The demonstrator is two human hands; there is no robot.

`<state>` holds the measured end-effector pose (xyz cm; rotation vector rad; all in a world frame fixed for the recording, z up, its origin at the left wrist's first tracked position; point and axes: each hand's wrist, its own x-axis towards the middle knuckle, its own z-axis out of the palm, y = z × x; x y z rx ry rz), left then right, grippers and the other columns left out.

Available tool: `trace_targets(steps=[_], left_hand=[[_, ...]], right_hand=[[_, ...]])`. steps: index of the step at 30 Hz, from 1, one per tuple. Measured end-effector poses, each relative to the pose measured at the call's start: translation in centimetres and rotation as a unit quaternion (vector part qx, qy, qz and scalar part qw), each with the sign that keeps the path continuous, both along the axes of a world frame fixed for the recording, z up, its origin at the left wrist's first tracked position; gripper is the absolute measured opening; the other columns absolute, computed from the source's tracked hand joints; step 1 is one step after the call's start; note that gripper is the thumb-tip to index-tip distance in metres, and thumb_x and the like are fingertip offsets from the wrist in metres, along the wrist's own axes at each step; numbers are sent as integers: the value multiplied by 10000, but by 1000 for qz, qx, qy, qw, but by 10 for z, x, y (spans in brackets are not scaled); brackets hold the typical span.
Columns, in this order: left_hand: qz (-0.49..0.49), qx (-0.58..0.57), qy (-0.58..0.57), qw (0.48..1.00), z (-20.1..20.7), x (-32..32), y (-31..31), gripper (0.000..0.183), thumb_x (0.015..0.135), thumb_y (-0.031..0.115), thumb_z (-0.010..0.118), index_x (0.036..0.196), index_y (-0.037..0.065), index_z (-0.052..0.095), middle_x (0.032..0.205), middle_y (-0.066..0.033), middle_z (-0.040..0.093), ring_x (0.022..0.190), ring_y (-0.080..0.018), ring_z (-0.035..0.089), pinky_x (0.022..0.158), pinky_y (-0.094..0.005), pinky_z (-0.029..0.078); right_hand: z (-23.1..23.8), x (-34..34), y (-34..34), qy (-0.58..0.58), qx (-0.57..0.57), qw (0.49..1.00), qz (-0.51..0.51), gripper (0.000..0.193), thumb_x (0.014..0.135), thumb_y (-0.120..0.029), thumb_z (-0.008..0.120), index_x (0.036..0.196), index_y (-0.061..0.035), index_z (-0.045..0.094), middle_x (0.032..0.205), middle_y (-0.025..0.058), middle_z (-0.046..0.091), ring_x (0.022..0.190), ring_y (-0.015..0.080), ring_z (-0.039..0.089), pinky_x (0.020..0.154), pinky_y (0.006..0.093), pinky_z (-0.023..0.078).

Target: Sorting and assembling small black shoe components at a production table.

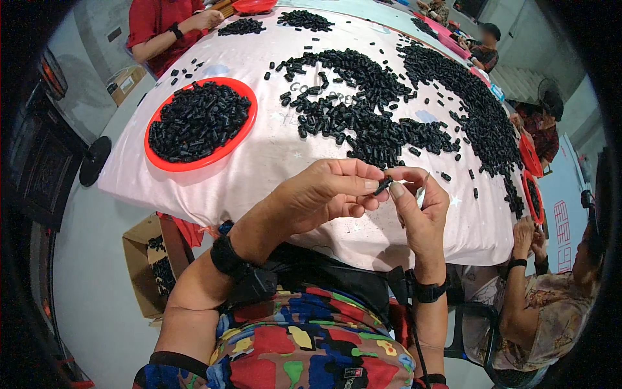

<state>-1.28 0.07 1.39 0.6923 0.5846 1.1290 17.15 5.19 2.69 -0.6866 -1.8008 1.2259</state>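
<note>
Over the near edge of the table, my left hand [330,194] pinches a small black cylindrical piece [383,185] between thumb and fingertips. My right hand [422,209] meets it from the other side, thumb and forefinger closed on the same piece. Something thin and pale shows among the right fingers; its kind I cannot make out. Just beyond my hands lies a big loose heap of similar black pieces [363,120]. To the left, a red round tray [254,110] is piled with more of them.
A pale printed cloth [272,175] covers the table. More black pieces [486,117] spread along its right side. An open cardboard box [137,259] stands on the floor at left. People work around the table: one far left in red [152,32], another close at right [551,305].
</note>
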Motion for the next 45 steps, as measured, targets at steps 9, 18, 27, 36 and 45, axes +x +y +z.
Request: trace_targets(steps=[9,18,27,36,45], left_hand=[[22,-3,4,1000,-4,1,1,209,877,136,614,1059,35,599,961,-72,649,782,-104,606,676,-208,499],[3,-17,-6,1000,-6,3,2,251,880,141,612,1101,24,584,936,-59,638,764,-90,589,670,-204,487],[-5,0,-24,1000,-5,1,1,316,872,192,635,1126,20,560,928,-31,600,793,-86,563,693,-207,464],[-18,-1,-17,1000,-5,2,1,280,905,196,578,1140,46,563,995,-27,634,824,-75,595,696,-221,472],[-36,10,-17,999,-8,3,2,281,915,220,568,1138,49,558,951,6,622,785,-43,568,679,-196,450]], right_hand=[[-4,0,2,-4,7,1000,-12,191,865,-94,616,1013,24,638,829,53,667,724,82,592,655,210,449],[-8,-3,3,-4,47,999,-22,191,862,-103,629,1015,10,648,828,26,646,720,53,536,655,200,429],[-13,-1,2,-27,107,993,-46,173,811,-171,708,845,-17,637,693,1,611,593,35,510,515,184,390],[-10,-2,0,-133,148,979,-37,302,751,-273,774,772,-22,606,618,49,598,519,78,528,460,231,414],[-18,-1,4,-163,179,968,-62,410,725,-376,775,730,-19,573,562,105,551,460,171,511,445,287,410]])
